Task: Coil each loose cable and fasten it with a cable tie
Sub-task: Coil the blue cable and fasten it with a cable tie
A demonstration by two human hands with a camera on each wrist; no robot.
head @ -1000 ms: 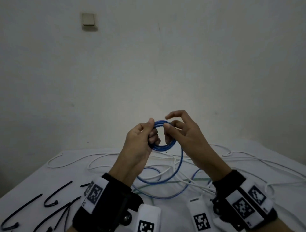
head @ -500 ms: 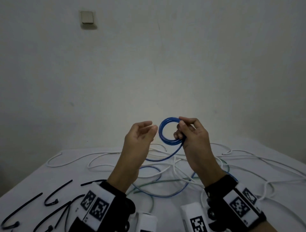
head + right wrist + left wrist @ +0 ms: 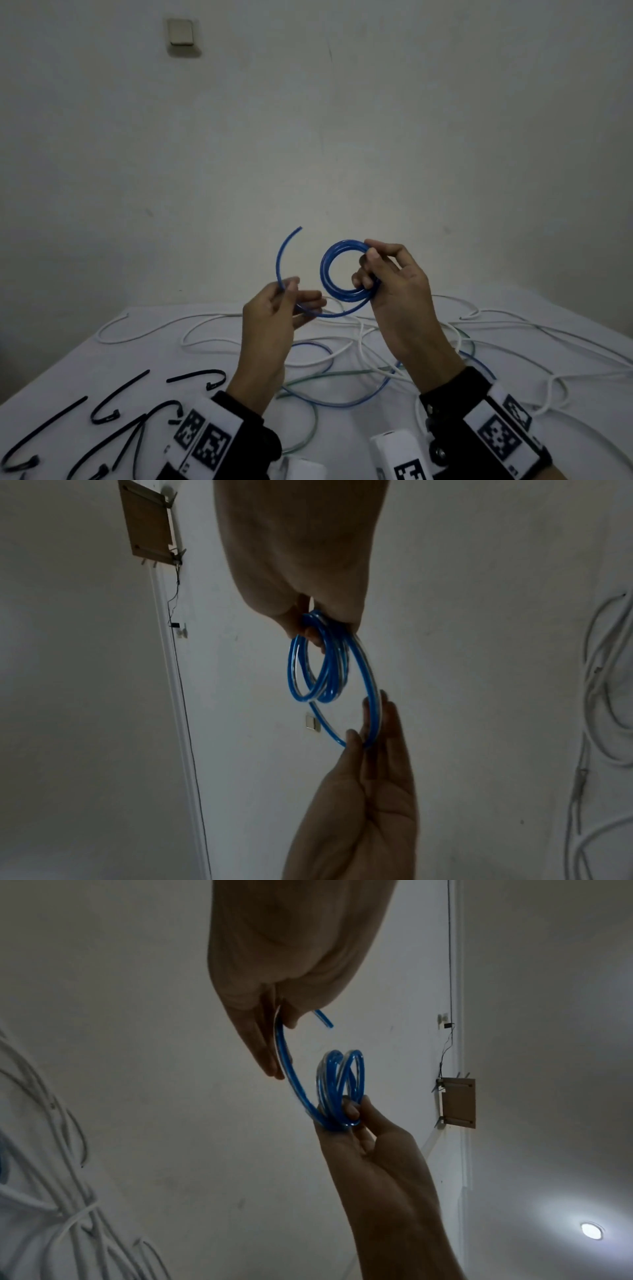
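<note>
Reaching its end now, the blue cable (image 3: 342, 270) has its last free tail lifted off the desk (image 3: 85, 370).
Right hand (image 3: 394, 277) pinches the small coil above the desk; left hand (image 3: 274, 318), moved apart since a moment ago, pinches the tail; only wrapping and tying remain.
</note>
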